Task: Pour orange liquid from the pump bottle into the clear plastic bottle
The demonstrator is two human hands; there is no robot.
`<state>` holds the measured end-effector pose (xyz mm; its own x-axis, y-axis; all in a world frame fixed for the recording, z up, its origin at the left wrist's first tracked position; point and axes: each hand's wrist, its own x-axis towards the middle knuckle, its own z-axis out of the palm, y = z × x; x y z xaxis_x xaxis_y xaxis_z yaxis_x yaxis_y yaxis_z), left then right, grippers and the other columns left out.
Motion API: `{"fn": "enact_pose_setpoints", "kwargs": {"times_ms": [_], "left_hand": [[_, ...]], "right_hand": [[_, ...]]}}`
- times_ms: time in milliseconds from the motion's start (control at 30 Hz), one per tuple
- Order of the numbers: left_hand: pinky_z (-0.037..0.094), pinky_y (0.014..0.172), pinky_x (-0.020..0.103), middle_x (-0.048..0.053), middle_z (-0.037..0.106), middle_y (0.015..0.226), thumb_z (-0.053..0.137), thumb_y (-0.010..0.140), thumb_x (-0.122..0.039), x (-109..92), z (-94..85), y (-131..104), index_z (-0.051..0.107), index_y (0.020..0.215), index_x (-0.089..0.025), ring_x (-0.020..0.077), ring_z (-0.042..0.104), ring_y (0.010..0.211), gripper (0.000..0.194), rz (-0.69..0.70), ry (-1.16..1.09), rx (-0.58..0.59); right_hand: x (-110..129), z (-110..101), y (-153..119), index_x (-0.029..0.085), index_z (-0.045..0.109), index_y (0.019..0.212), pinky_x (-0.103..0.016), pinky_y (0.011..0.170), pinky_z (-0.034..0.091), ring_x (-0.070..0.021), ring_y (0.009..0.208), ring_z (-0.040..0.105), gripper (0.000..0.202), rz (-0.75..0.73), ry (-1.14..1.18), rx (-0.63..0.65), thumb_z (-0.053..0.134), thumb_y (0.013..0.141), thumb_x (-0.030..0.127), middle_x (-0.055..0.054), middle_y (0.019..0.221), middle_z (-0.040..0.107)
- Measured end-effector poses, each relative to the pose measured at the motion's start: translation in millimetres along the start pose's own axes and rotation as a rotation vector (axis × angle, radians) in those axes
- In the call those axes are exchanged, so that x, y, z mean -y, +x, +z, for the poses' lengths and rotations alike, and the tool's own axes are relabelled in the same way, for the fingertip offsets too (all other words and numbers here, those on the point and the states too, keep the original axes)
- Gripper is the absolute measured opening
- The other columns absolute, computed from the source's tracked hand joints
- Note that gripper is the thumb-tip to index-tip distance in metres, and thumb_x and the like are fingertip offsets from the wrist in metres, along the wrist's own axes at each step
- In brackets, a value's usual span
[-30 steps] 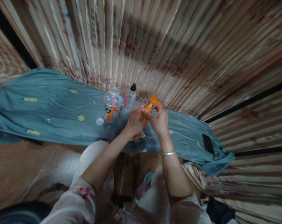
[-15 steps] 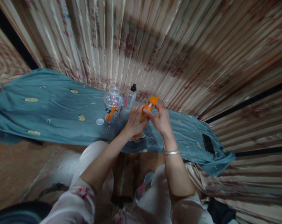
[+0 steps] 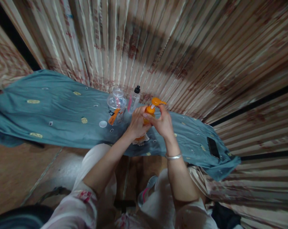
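An orange pump bottle [image 3: 149,119] stands upright between my hands, its orange pump head [image 3: 156,101] showing above them with the spout pointing right. My left hand [image 3: 137,122] is wrapped round the bottle's body from the left. On the other side, my right hand [image 3: 163,121] grips at the collar with the thumb across the front, its index finger up by the spout. Beneath the hands, the bottle's base is partly hidden by a crumpled pale piece, perhaps paper or tissue [image 3: 144,140]. To the left stand a clear plastic jar [image 3: 116,103] with an orange label and a clear bottle with a black cap [image 3: 135,98].
A round white lid [image 3: 103,124] lies in front of the jar. At the right end of the teal cloth-covered table [image 3: 62,111] rests a black phone [image 3: 213,147]. Pleated curtains [image 3: 158,47] hang close behind the table, and dark poles [image 3: 256,101] run at both sides.
The pump head has turned slightly, its spout swinging further right and toward me. My right fingers have shifted with it, while the left hand keeps its hold.
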<state>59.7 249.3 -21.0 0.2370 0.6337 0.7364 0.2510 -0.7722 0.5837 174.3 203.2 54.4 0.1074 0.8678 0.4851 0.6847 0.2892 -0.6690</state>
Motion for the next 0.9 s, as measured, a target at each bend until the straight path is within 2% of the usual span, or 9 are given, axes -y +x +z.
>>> {"fn": "enact_pose_setpoints", "kwargs": {"times_ms": [67, 167, 400, 533, 667, 767, 900], "left_hand": [[0.043, 0.1, 0.047, 0.017, 0.056, 0.123, 0.066, 0.078, -0.045, -1.4, -0.3, 0.4, 0.04, 0.128, -0.013, 0.0306, 0.054, 0.117, 0.064, -0.032, -0.008, -0.007], [0.041, 0.103, 0.048, 0.016, 0.054, 0.128, 0.072, 0.073, -0.046, -4.0, -0.2, 1.4, 0.036, 0.131, -0.015, 0.0311, 0.052, 0.121, 0.075, -0.051, -0.016, -0.016], [0.039, 0.107, 0.05, 0.017, 0.049, 0.135, 0.076, 0.067, -0.039, -3.5, 1.4, 0.0, 0.032, 0.137, -0.014, 0.0326, 0.049, 0.126, 0.086, -0.065, -0.035, -0.001], [0.036, 0.11, 0.051, 0.019, 0.045, 0.14, 0.075, 0.068, -0.039, -1.8, 0.7, 1.7, 0.027, 0.141, -0.013, 0.0335, 0.046, 0.13, 0.091, -0.073, -0.068, 0.02], [0.034, 0.112, 0.051, 0.021, 0.04, 0.145, 0.076, 0.067, -0.038, 0.1, -2.4, 2.3, 0.023, 0.143, -0.014, 0.0338, 0.041, 0.135, 0.096, -0.087, -0.107, 0.026], [0.033, 0.112, 0.052, 0.022, 0.036, 0.148, 0.08, 0.064, -0.038, 2.8, -3.8, -5.0, 0.02, 0.145, -0.013, 0.0355, 0.038, 0.137, 0.104, -0.15, -0.142, 0.017], [0.036, 0.111, 0.052, 0.021, 0.037, 0.147, 0.08, 0.063, -0.035, 6.4, -4.2, -20.4, 0.019, 0.145, -0.015, 0.0354, 0.041, 0.135, 0.104, -0.261, -0.202, 0.077]], "right_hand": [[-4.7, -4.5, 2.4, 0.021, 0.061, 0.111, -0.039, 0.096, 0.043, -0.0237, 0.11, 0.057, 0.041, -0.075, 0.098, 0.119, 0.065, 0.08, 0.048, -0.008, 0.115, 0.064], [-9.8, -7.8, 7.2, 0.022, 0.065, 0.103, -0.038, 0.098, 0.042, -0.0229, 0.109, 0.059, 0.029, -0.148, 0.128, 0.207, 0.058, 0.086, 0.044, -0.006, 0.109, 0.067], [-1.4, 0.5, 5.0, 0.018, 0.066, 0.096, -0.039, 0.087, 0.046, -0.0244, 0.093, 0.063, 0.034, 0.008, -0.029, 0.036, 0.064, 0.079, 0.047, -0.007, 0.098, 0.069], [6.2, 6.3, 2.7, 0.017, 0.063, 0.094, -0.035, 0.083, 0.046, -0.0212, 0.086, 0.061, 0.032, 0.012, -0.104, -0.044, 0.065, 0.077, 0.044, -0.006, 0.094, 0.066], [6.1, 12.9, 4.3, 0.02, 0.061, 0.087, -0.036, 0.081, 0.047, -0.0199, 0.08, 0.058, 0.028, 0.026, -0.151, -0.118, 0.064, 0.077, 0.045, -0.004, 0.085, 0.064], [4.3, 16.8, 6.5, 0.02, 0.059, 0.083, -0.038, 0.083, 0.047, -0.0204, 0.08, 0.059, 0.026, 0.034, -0.174, -0.17, 0.063, 0.076, 0.046, -0.004, 0.083, 0.063], [5.9, 16.5, 7.3, 0.02, 0.06, 0.086, -0.039, 0.086, 0.047, -0.0224, 0.085, 0.061, 0.027, 0.041, -0.194, -0.174, 0.063, 0.076, 0.045, -0.006, 0.086, 0.065]]}}
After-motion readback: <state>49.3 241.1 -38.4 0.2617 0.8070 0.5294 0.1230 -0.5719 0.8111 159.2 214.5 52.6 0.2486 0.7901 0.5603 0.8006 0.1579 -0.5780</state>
